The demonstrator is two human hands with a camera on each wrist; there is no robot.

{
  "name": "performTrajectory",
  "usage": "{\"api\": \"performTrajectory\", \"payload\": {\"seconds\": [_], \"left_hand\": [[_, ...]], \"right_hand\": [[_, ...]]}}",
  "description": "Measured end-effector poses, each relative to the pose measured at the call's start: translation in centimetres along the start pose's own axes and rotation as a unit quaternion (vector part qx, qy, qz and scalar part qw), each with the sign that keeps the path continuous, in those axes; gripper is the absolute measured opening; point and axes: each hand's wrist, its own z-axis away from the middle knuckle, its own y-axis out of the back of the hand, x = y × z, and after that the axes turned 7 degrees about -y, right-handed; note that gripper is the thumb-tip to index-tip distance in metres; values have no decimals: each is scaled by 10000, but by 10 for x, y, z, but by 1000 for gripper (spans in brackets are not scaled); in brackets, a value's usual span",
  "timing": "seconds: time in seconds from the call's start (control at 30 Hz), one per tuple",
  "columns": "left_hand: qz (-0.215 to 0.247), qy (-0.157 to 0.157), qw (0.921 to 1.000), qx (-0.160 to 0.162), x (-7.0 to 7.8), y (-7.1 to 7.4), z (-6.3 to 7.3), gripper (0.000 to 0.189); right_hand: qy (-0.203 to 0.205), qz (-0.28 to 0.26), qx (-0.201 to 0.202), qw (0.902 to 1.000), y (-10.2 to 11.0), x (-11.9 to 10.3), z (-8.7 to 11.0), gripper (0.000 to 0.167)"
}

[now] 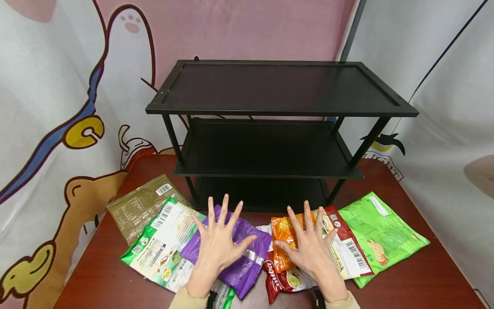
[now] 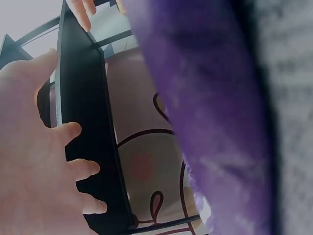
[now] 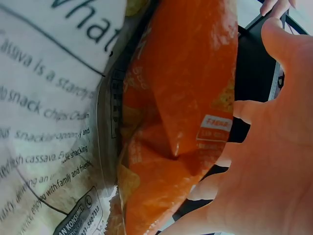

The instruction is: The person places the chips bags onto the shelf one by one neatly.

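My left hand has its fingers spread over a purple bag. In the left wrist view that bag fills the middle, apart from the palm. Over an orange snack bag spreads my right hand, fingers straight and holding nothing. Whether either hand touches a bag, I cannot tell. A red-and-white chip bag lies right of the right hand. Partly hidden under the orange bag is a dark red bag. Beside the purple bag rests a green-and-white bag.
A black three-tier shelf stands on the brown table beyond the bags. An olive-gold bag lies at the far left, a bright green bag at the right. Cartoon-printed cloth hangs behind.
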Motion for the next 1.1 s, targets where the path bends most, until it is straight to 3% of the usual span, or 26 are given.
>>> {"api": "performTrajectory", "payload": {"seconds": [0.13,0.27,0.4,0.53,0.7,0.9,1.1], "left_hand": [[58,-91,9995,304,-5,6,-4,82],[165,-173,9954,923,-14,17,-13,71],[212,-166,9845,1731,-28,32,-24,55],[302,121,9740,2242,-43,52,-35,46],[380,620,9626,2610,-63,77,-48,43],[388,986,9478,3008,-86,95,-65,44],[621,1266,9438,2989,-102,105,-84,49]], "right_hand": [[86,44,92,9999,0,1,0,87],[277,139,212,9993,0,1,-1,86],[556,129,270,9980,-1,1,-2,83],[929,11,395,9949,-3,1,-3,80],[1363,14,647,9885,-6,0,-4,74],[1488,242,706,9860,-8,2,-4,68],[1498,377,660,9858,-8,3,-1,66]]}}
